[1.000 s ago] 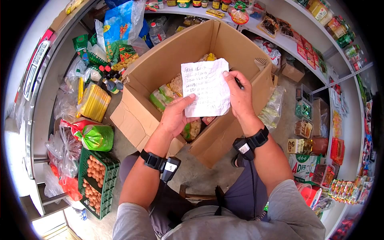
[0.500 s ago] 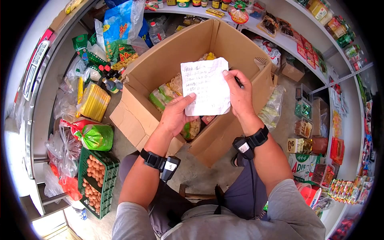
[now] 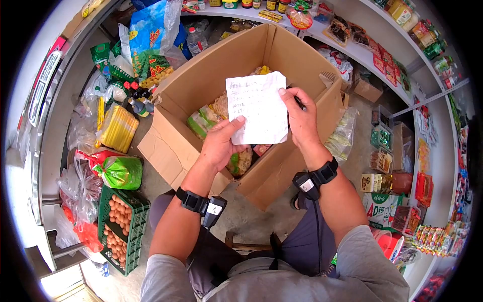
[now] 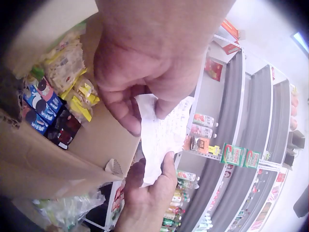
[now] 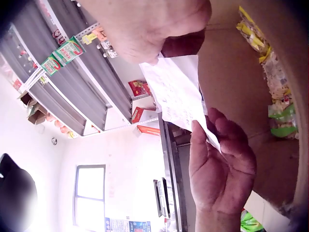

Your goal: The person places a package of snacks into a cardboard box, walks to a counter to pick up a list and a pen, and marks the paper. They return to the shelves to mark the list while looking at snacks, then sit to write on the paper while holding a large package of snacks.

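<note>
A creased white sheet of paper with handwritten lines (image 3: 257, 108) is held up over an open cardboard box (image 3: 201, 75). My left hand (image 3: 220, 144) pinches its lower left edge, thumb on the written face and fingers behind. At the upper right edge, my right hand (image 3: 303, 118) pinches the sheet the same way. A short dark stick-like thing (image 3: 301, 104) shows between the right fingers, mostly hidden. In the left wrist view the sheet (image 4: 157, 140) spans both hands. Behind the paper, inside the box, lie bagged foods (image 3: 202, 123), partly covered.
Shelves with jars and packets (image 3: 387, 65) curve round the back and right. At left stand a green crate of eggs (image 3: 143, 221), a green bag (image 3: 123, 173) and a pack of yellow sticks (image 3: 119, 128). Box flaps (image 3: 168, 151) spread towards the person's knees.
The paper has shifted slightly up and left with both hands still pinching it. Its writing looks paler now. The box and the goods around it have not moved.
</note>
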{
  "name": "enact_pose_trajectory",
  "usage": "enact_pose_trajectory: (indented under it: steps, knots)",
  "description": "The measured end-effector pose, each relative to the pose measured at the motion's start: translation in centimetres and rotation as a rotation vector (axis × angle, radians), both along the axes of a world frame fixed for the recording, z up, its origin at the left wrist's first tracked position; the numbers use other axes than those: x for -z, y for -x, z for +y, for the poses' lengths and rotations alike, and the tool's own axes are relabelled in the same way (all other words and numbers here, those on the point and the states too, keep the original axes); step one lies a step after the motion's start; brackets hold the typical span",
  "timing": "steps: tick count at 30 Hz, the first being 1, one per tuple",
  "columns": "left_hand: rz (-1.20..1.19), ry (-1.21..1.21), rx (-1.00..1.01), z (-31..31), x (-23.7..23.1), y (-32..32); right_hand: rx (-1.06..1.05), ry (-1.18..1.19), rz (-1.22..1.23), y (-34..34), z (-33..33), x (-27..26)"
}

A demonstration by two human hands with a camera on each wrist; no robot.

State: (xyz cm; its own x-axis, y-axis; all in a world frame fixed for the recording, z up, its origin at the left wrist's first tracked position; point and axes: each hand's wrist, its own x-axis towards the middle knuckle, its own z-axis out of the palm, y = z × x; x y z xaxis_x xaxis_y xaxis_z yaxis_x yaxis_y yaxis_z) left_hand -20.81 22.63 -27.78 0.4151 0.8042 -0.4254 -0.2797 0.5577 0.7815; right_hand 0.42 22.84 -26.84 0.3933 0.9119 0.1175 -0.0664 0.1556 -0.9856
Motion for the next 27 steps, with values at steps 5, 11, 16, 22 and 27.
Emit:
enact_pose_trajectory:
  steps: [5,11,16,22,27]
  knots:
    - [0.016,-0.005,-0.044,0.0,-0.3,0.0,-0.075,0.046,0.007,0.0,-0.3,-0.4]
    - [0.043,-0.007,-0.091,0.0,-0.5,-0.1,-0.166,0.093,0.03,0.2,-0.4,-0.2]
    - [0.062,-0.024,-0.099,0.0,-0.7,-0.2,-0.167,0.097,-0.045,0.2,-0.3,0.5]
    - [0.063,-0.024,-0.109,0.0,-0.7,-0.2,-0.145,0.074,-0.076,0.2,-0.1,1.1]
    - [0.074,-0.027,-0.104,0.0,-0.7,-0.1,-0.144,0.072,-0.096,0.2,-0.2,1.0]
